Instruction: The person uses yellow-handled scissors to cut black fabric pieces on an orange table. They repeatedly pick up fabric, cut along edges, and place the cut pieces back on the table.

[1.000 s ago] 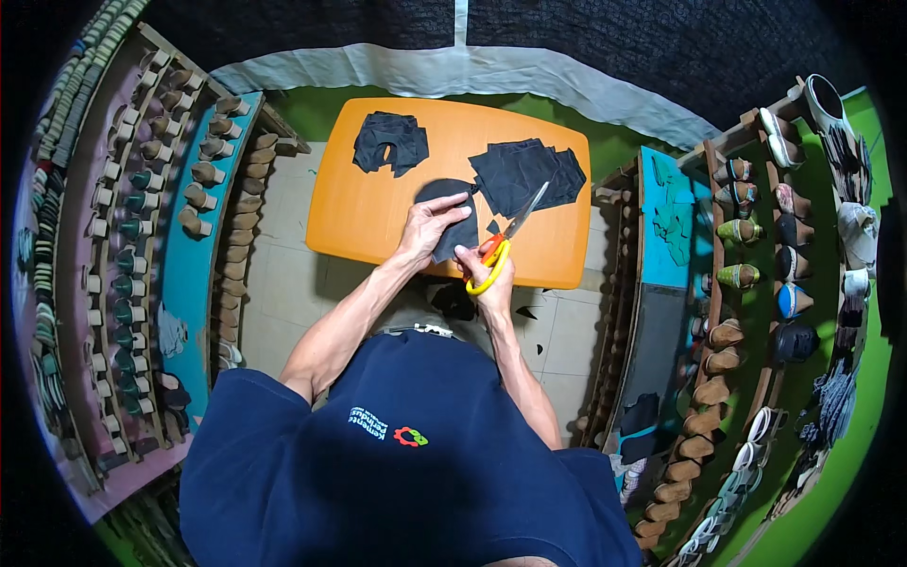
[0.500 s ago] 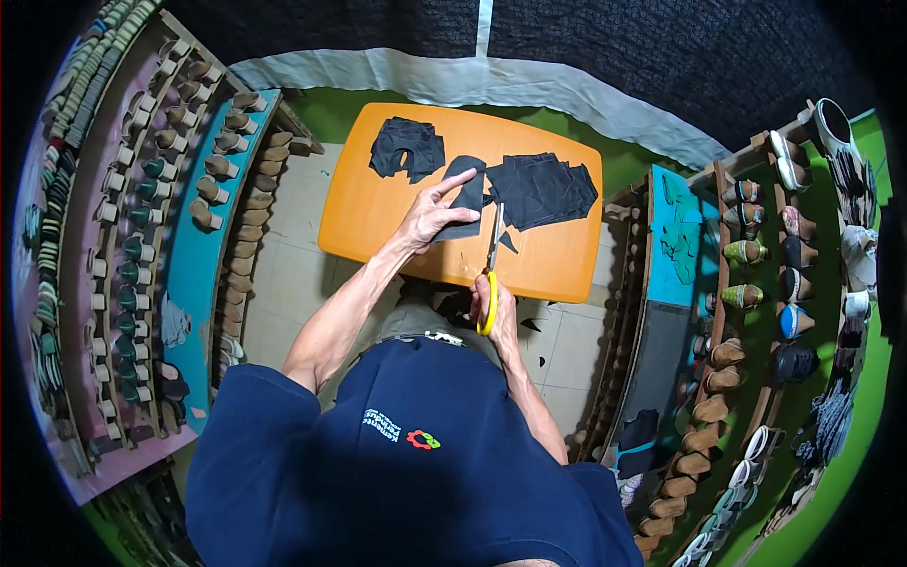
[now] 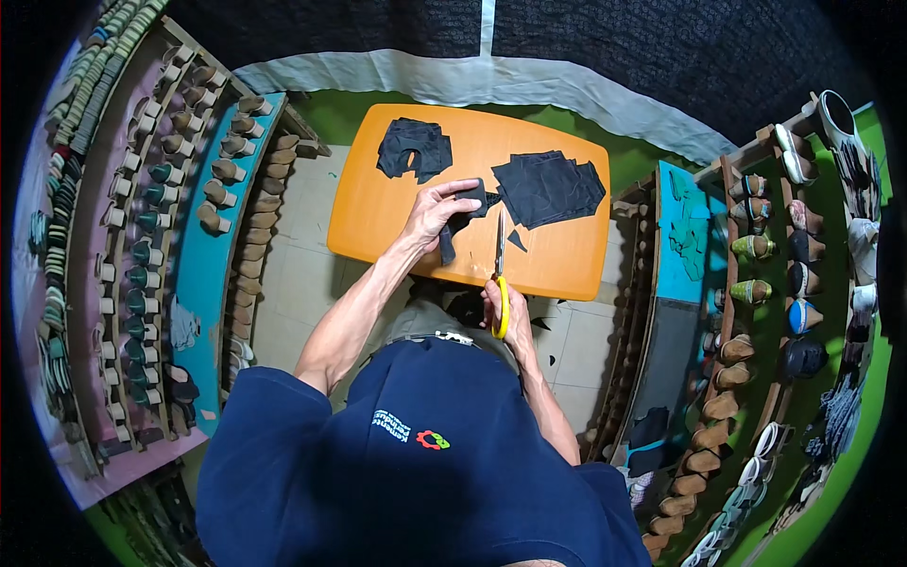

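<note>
My left hand (image 3: 436,214) pinches a cut black sheet piece (image 3: 470,204) above the middle of an orange table (image 3: 378,231). The piece bends, and part of it hangs below my fingers. In my right hand (image 3: 516,321), at the table's near edge, is a pair of scissors (image 3: 500,255) with yellow handles, blades pointing away from me. The blade tips lie just right of the black piece; whether they touch it I cannot tell. Right of the blades lies a small black triangular scrap (image 3: 517,241).
A pile of black pieces (image 3: 550,189) lies at the table's right, another stack with a notch (image 3: 402,142) at far left. Racks of shoe lasts (image 3: 142,302) stand on the left, shelves of shoes (image 3: 751,246) on the right. A dark curtain (image 3: 605,47) hangs behind the table.
My left hand has turned the black piece, which now looks bent and folded toward my fingers. The scissors have moved slightly nearer to me. The view has shifted a little.
</note>
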